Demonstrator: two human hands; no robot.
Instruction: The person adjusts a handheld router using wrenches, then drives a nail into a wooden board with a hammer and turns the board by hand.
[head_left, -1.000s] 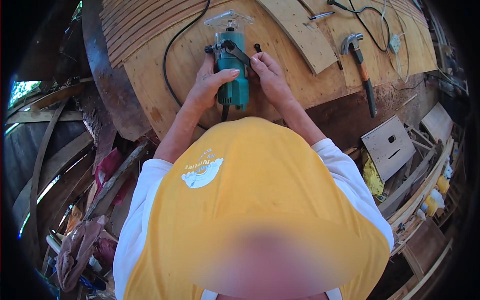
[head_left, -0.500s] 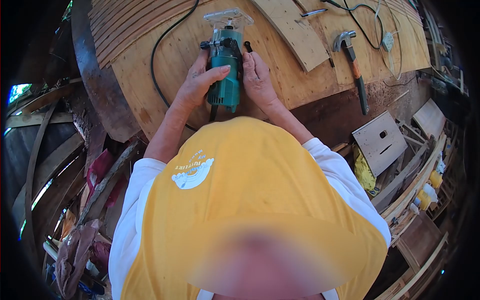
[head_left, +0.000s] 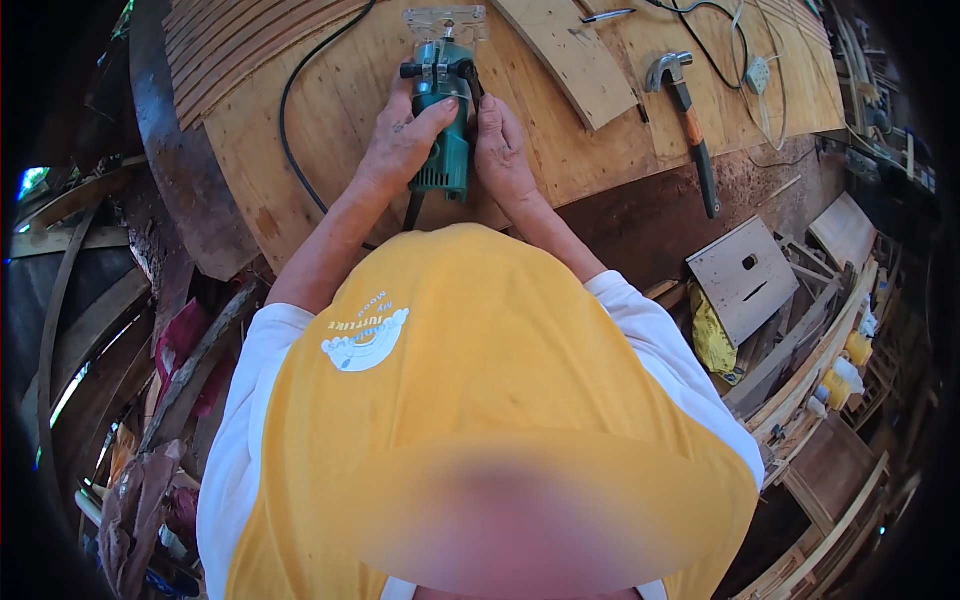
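A green trim router (head_left: 440, 150) with a clear plastic base (head_left: 445, 22) lies on the wooden worktop, its base end pointing away from me. My left hand (head_left: 402, 140) is wrapped round the router's body from the left, thumb across its top. On the other side, my right hand (head_left: 502, 150) is closed, with thumb and fingers at a slim black piece (head_left: 474, 84) beside the router's clamp. Whether that piece is part of the router or loose I cannot tell. A black cord (head_left: 413, 212) leaves the router's near end.
A claw hammer (head_left: 690, 125) lies at the worktop's right edge. Left of it is a flat board (head_left: 570, 60), with a pen-like tool (head_left: 608, 15) beyond. Thin wooden strips (head_left: 235, 50) line the far left. A white socket block (head_left: 758, 75) sits among cords at right.
The whole view has shifted slightly, moving things up and left. The black piece by my right fingers now meets the router's clamp; before, it stood apart. My left hand keeps its hold.
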